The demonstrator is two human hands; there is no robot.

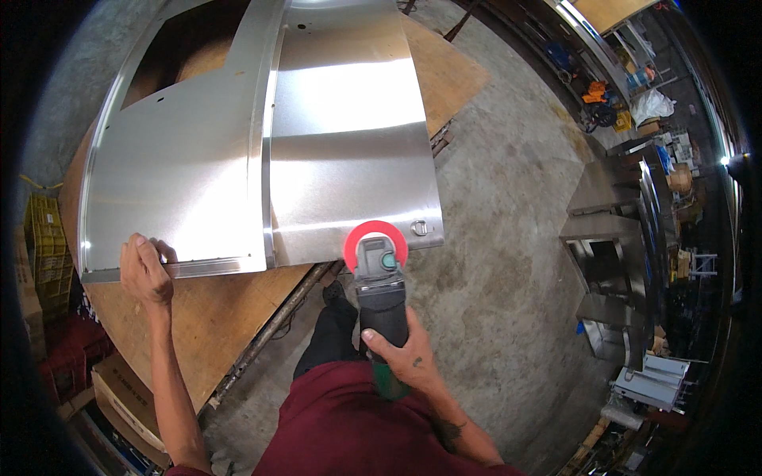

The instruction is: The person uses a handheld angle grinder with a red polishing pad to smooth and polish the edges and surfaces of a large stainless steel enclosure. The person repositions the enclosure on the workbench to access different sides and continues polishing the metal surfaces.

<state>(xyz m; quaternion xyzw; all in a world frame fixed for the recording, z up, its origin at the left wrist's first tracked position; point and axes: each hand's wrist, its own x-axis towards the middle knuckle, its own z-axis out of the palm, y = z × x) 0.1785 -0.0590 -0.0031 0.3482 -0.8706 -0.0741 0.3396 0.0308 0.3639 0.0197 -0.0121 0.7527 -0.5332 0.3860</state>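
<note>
My right hand point(406, 353) is wrapped round the dark body of an angle grinder point(382, 305) with a red disc point(354, 246) at its head. The disc overlaps the near edge of a shiny metal sheet point(349, 174); whether it touches, I cannot tell. Just right of the disc, a small ring-shaped fitting point(419, 228) sits at the sheet's corner. My left hand point(146, 271) grips the near rim of a framed metal panel point(182, 186) at its left corner, fingers curled over the edge. The panel has a cut-out opening point(186, 55) at its far end.
Both metal pieces lie on a wooden tabletop point(206, 317) with a metal frame. Yellow crates point(48, 254) and a cardboard box point(127, 397) stand at the left. Across the concrete floor point(508, 301), steel cabinets point(607, 254) and assorted tools line the right side.
</note>
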